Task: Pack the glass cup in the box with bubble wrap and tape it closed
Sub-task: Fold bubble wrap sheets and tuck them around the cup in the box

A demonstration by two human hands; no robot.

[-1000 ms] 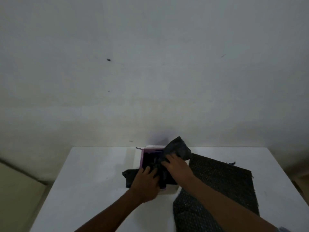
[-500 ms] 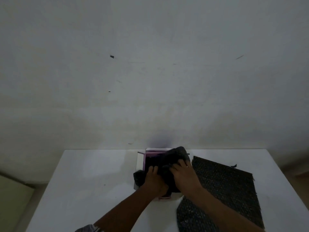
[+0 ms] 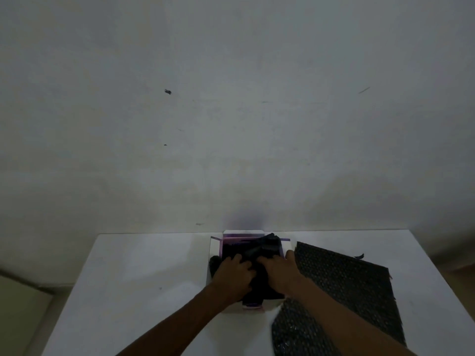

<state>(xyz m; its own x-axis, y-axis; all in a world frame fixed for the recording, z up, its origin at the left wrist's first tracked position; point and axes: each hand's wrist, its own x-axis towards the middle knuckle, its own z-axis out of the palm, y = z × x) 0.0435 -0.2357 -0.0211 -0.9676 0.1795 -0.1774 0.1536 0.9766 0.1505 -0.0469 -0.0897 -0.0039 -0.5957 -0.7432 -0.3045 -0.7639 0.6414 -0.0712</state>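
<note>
A small white box (image 3: 215,253) with a purple inside stands open on the white table (image 3: 144,273). A dark bubble wrap bundle (image 3: 259,249) fills it, and part of it spills over the left wall. My left hand (image 3: 232,274) presses down on the bundle's near left side. My right hand (image 3: 279,272) presses on its near right side, fingers curled into the wrap. The glass cup is hidden; I cannot tell whether it is inside the bundle.
A large flat sheet of dark bubble wrap (image 3: 344,283) lies on the table right of the box, reaching the near edge. A plain pale wall (image 3: 231,111) stands just behind the table. The floor shows at far left.
Both hands have pushed the dark bundle down and further into the box. The raised end of the wrap at the far right has sunk lower.
</note>
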